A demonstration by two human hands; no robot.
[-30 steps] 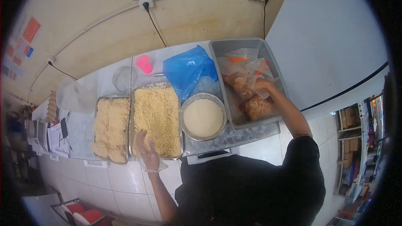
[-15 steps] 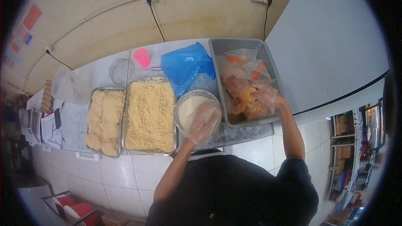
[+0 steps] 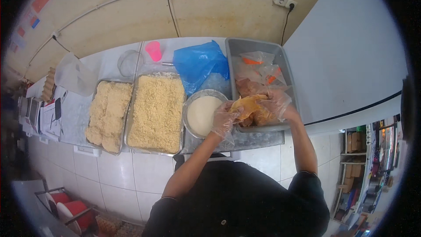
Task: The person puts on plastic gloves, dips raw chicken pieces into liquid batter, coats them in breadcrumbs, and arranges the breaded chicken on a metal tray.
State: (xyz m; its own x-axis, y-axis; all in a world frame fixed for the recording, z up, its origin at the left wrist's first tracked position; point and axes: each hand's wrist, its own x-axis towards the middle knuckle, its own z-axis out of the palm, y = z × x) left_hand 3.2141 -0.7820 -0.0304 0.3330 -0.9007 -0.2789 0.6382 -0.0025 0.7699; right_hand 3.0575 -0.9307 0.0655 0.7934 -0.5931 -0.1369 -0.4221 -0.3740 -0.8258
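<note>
Just right of the frame's centre, both hands, each in a clear plastic glove, hold one piece of marinated orange-brown chicken (image 3: 247,104). The left hand (image 3: 224,120) grips its left end, fingers curled around it, and the right hand (image 3: 276,105) grasps its right end. The piece hangs over the near left corner of the grey plastic tub (image 3: 258,46), just beside the rim of the round metal bowl of white batter (image 3: 201,114).

More chicken pieces (image 3: 250,87) lie in the tub under the hands, and clear bags with orange contents (image 3: 258,59) sit toward its far end, in the upper right of the frame.

Left of the bowl stands a rectangular metal tray of loose breadcrumbs (image 3: 157,112). Touching it further left is a second tray of breaded pieces (image 3: 107,116). A crumpled blue plastic bag (image 3: 199,63) lies behind the bowl, a pink cup (image 3: 154,51) and a clear glass bowl (image 3: 128,62) further back near the wall. All rest on a white tiled counter (image 3: 144,166).
</note>
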